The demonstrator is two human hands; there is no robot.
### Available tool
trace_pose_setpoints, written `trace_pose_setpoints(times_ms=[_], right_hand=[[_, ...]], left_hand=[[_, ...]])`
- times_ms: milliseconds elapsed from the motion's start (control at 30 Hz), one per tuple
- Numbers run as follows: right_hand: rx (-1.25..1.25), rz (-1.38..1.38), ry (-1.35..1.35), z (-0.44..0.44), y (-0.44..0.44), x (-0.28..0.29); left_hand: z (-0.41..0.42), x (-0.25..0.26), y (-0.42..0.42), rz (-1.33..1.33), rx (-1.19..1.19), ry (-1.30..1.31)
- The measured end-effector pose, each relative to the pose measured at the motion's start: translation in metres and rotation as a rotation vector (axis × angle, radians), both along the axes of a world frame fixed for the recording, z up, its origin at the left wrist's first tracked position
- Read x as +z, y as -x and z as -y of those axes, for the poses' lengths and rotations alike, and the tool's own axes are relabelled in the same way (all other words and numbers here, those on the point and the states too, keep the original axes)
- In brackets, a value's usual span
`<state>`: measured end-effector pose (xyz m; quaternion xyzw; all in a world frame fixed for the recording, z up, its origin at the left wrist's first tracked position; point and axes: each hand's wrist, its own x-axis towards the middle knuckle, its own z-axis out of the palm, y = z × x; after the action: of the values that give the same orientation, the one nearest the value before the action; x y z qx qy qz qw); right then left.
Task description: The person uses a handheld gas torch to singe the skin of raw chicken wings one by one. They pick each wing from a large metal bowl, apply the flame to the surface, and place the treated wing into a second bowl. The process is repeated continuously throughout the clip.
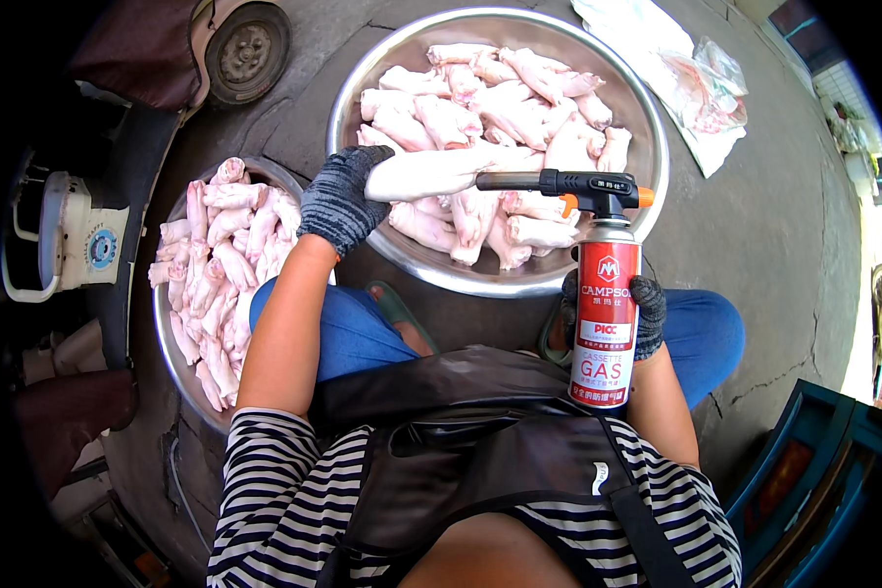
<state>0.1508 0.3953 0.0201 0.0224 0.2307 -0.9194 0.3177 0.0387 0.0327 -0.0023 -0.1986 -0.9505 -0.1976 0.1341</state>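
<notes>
My left hand [347, 197], in a grey striped knit glove, grips one end of a pale pig's trotter [426, 175] above the near part of a large round steel basin [478, 283]. My right hand [648, 312], gloved too, is wrapped around a red and white gas canister [608, 323], held upright. On top of it sits a black blowtorch head [595, 187] with orange parts. Its metal nozzle [507, 181] points left at the trotter, close to its surface; whether a flame burns cannot be seen. Many more trotters [514, 110] lie heaped in the basin.
A second steel basin [163, 334] piled with trotters [220, 257] stands by my left knee. Plastic bags [705, 95] lie on the concrete floor [779, 242] at far right. A vehicle wheel [247, 53] is at upper left, and a blue-green wooden object [794, 470] at lower right.
</notes>
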Motion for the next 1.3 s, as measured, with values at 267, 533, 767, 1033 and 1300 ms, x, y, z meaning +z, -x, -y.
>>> trace_pose_setpoints(times_ms=[267,533,767,1033,1300], right_hand=[[-0.070,0.061,0.025,0.000,-0.004,-0.003],[-0.097,0.010,0.044,-0.003,0.000,-0.011],[-0.171,0.000,-0.010,-0.006,-0.002,-0.015],[-0.101,0.017,0.073,0.005,-0.004,-0.005],[-0.084,0.024,0.069,0.004,-0.003,-0.005]], left_hand=[[0.004,-0.008,0.002,0.067,-0.065,0.005],[0.000,-0.020,-0.003,0.072,-0.167,0.014],[0.000,0.012,-0.012,0.175,0.061,-0.014],[-0.005,0.014,-0.012,0.131,0.065,0.022],[-0.005,0.010,-0.008,0.121,0.014,0.021]])
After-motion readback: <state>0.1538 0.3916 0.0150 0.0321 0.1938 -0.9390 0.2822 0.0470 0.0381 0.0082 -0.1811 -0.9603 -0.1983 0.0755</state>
